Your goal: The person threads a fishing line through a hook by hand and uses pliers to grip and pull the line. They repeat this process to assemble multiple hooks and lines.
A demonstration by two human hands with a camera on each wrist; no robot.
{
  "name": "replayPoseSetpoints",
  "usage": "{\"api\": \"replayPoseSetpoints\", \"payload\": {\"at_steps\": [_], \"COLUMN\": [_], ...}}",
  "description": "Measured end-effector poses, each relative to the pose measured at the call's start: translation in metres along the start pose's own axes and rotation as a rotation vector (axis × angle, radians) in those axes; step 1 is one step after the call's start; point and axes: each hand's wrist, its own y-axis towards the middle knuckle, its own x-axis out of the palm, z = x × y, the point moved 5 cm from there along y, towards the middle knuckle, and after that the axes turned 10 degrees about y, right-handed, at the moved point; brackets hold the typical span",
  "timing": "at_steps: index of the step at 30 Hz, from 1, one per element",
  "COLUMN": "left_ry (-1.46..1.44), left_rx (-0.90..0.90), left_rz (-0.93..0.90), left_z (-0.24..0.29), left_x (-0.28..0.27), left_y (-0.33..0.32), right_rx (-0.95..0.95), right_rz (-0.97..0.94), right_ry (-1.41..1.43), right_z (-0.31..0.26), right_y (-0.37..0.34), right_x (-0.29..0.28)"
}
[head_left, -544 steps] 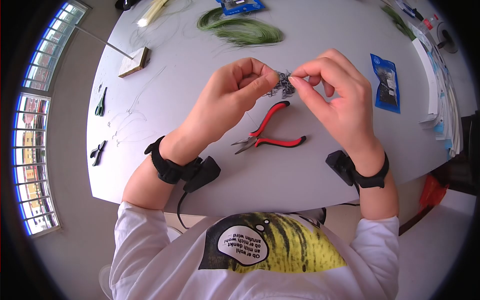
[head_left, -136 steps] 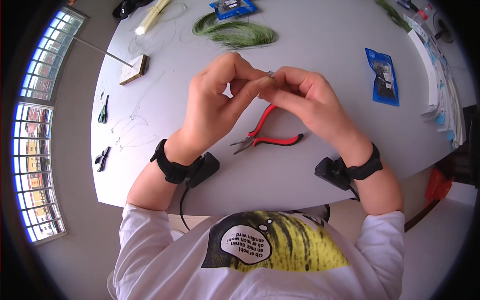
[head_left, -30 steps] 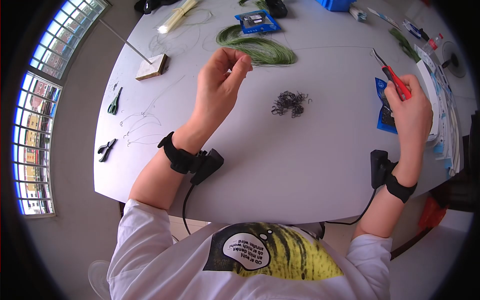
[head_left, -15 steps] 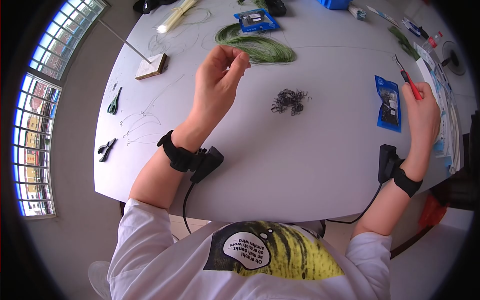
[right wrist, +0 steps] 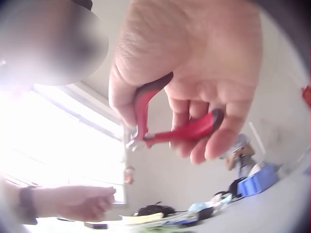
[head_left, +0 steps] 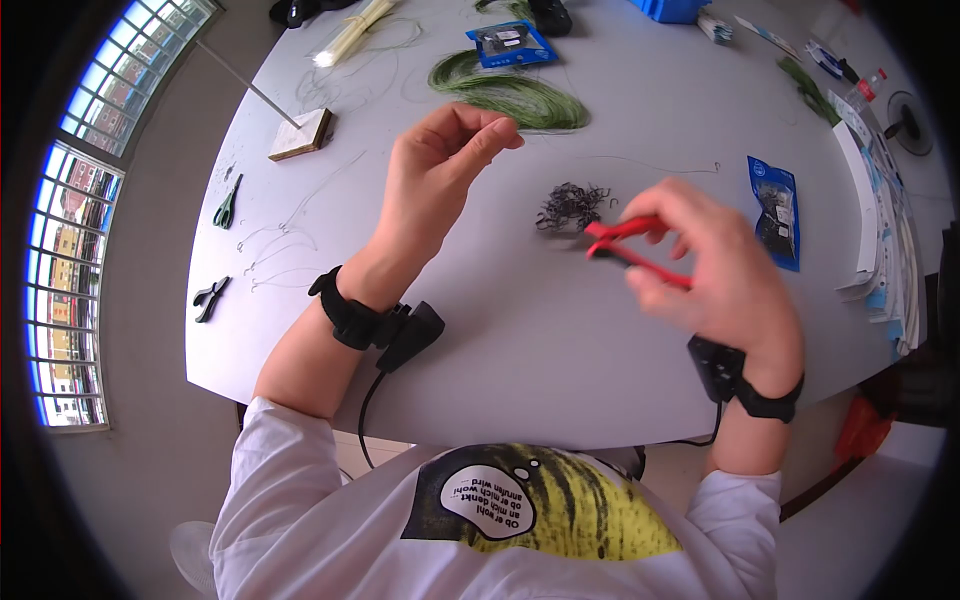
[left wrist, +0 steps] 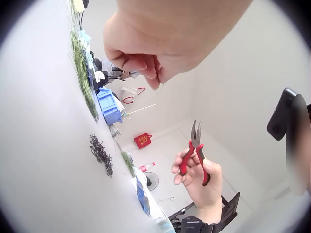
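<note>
My left hand [head_left: 445, 165] pinches a thin fishing line [head_left: 640, 162] between thumb and forefinger. The line runs off to the right, and a small fish hook [head_left: 717, 167] shows at its far end. In my right hand [head_left: 725, 265] is a pair of pliers [head_left: 645, 250] with red and black handles, blurred in the head view. From the left wrist, the pliers [left wrist: 196, 145] appear with handles spread and metal tips parted, nothing between them. A dark pile of fish hooks [head_left: 570, 207] lies on the table between the hands, just beyond the pliers.
A green line bundle [head_left: 510, 95] and a blue packet [head_left: 510, 43] lie behind. Another blue packet [head_left: 775, 212] is at right. Hooked lines [head_left: 270, 245], green scissors [head_left: 227, 203], a small black tool [head_left: 211, 298] and a wooden block with a rod [head_left: 300, 138] sit left.
My right hand has swung left and nearer with the pliers, from the far right to the hook pile. The line's hooked end has come away from the pliers. My left hand has barely moved.
</note>
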Motion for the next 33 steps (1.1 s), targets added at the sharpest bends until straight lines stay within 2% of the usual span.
{"api": "replayPoseSetpoints", "payload": {"at_steps": [1,7,15,17,20,21,23,24,26,27,29,33], "left_ry": [-0.022,-0.081,-0.104,-0.027,-0.005,-0.007,0.051,0.049,0.248,0.247,0.321,0.334], "left_rx": [0.019,0.084,0.131,0.13,0.124,0.123,0.226,0.224,0.281,0.277,0.406,0.42], "left_rz": [-0.021,-0.095,-0.15,-0.159,-0.181,-0.181,-0.154,-0.158,-0.225,-0.23,-0.191,-0.171], "left_z": [0.002,0.016,0.027,0.027,0.029,0.027,0.028,0.031,0.04,0.039,0.043,0.046], "left_x": [0.002,0.011,0.017,0.019,0.021,0.022,0.024,0.024,0.028,0.028,0.028,0.029], "left_y": [-0.001,-0.01,-0.018,-0.019,-0.022,-0.023,-0.025,-0.026,-0.031,-0.031,-0.032,-0.033], "right_rx": [-0.039,-0.142,-0.294,-0.332,-0.239,-0.237,0.162,0.12,0.158,0.189,0.165,0.139], "right_rz": [-0.086,-0.15,-0.07,-0.033,0.299,0.298,0.279,0.276,0.239,0.197,0.188,0.161], "right_ry": [-0.074,-0.182,-0.291,-0.297,-0.089,-0.09,0.622,0.791,0.848,0.901,0.871,0.833], "right_z": [0.0,0.004,-0.002,-0.005,-0.013,-0.018,0.0,-0.001,0.002,0.004,0.011,0.012], "right_y": [0.001,0.001,0.001,0.003,0.009,0.008,0.007,0.009,0.01,0.011,0.011,0.011], "right_x": [0.017,0.067,0.069,0.064,0.027,0.021,0.017,0.023,0.03,0.034,0.032,0.03]}}
